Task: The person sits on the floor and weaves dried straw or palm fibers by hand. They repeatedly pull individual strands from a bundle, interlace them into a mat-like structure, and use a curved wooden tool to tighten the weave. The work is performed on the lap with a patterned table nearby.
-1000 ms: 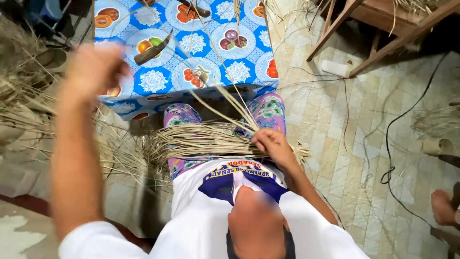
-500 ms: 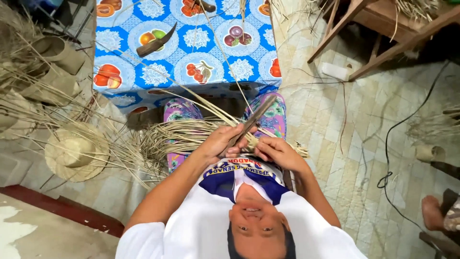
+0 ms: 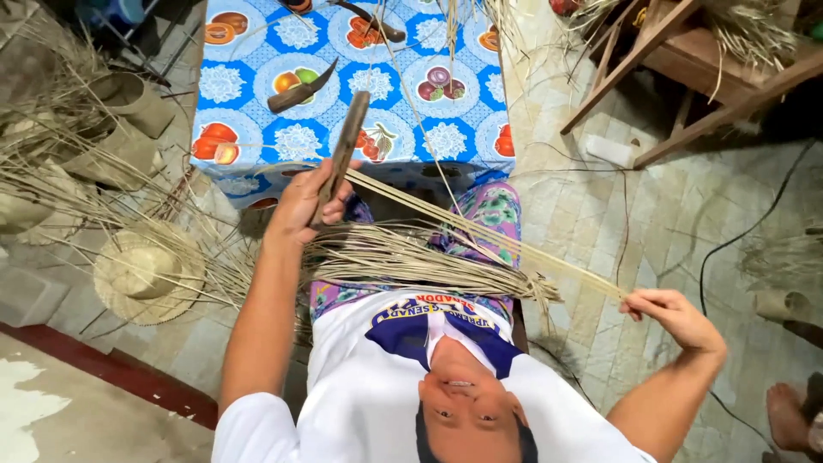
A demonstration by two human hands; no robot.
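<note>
Left hand grips a wooden-handled knife, blade end raised over the worktop. Right hand pinches a long straw strip drawn taut across the lap

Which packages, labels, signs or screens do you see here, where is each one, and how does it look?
Shirt print: on the chest of the white shirt, a curved band of coloured letters over a dark blue collar-shaped patch.
White block: on the tiled floor by the wooden frame, small, rectangular; perhaps a package, I cannot tell.
No signs or screens in view.
</note>
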